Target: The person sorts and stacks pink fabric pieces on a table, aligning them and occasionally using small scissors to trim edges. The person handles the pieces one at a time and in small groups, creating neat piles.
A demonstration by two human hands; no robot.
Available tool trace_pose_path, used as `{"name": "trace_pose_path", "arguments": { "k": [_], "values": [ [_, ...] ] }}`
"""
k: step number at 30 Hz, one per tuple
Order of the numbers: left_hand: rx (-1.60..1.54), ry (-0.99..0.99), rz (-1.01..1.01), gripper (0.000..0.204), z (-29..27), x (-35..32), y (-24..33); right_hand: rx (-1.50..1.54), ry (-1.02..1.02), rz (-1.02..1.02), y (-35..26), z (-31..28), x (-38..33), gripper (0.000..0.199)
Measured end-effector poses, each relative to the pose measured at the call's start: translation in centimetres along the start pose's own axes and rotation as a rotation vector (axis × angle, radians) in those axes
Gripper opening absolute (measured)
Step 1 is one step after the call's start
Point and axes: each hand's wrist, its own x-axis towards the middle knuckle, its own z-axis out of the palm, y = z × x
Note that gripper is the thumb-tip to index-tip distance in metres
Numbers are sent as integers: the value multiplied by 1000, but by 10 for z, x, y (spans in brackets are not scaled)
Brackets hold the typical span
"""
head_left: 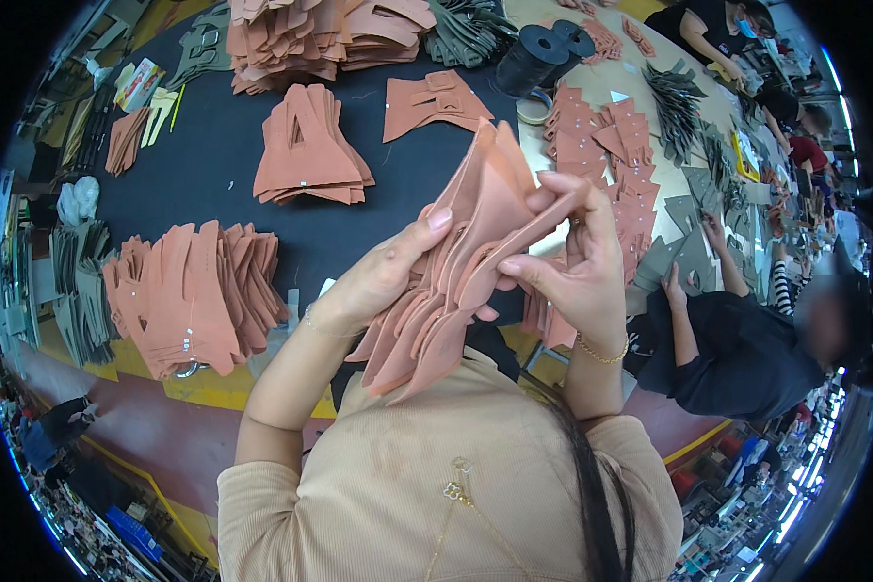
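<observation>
A thick bundle of salmon-pink cut leather-like pieces [485, 199] is held up in front of my chest, over the near edge of the table. My left hand [393, 272] wraps round its left side, thumb on top and fingers hidden behind. My right hand [577, 267] pinches one edge of the bundle between thumb and fingers, spreading some pieces apart. Beyond the hands lie a neat stack of pink pieces [306, 145] with a slot in them and a single flat pink piece [436, 102] with a cut-out.
A large pile of pink pieces [286, 44] stands at the far side, another stack [194, 296] near left. Dark thread spools [533, 60] stand beside a tape roll [533, 107]. Rows of pink pieces [616, 145] cover the right. A person in black [737, 349] handles grey-green pieces [684, 228].
</observation>
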Motion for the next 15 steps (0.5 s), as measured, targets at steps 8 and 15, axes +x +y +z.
{"name": "trace_pose_path", "arguments": {
  "k": [8, 15],
  "values": [
    [-357, -226, -61, 85, -23, 9, 1, -12, -68, -298, -27, -13, -15, 23],
    [-386, -251, -93, 90, -39, 11, -7, 73, -405, -736, -47, -47, 0, 24]
  ]
}}
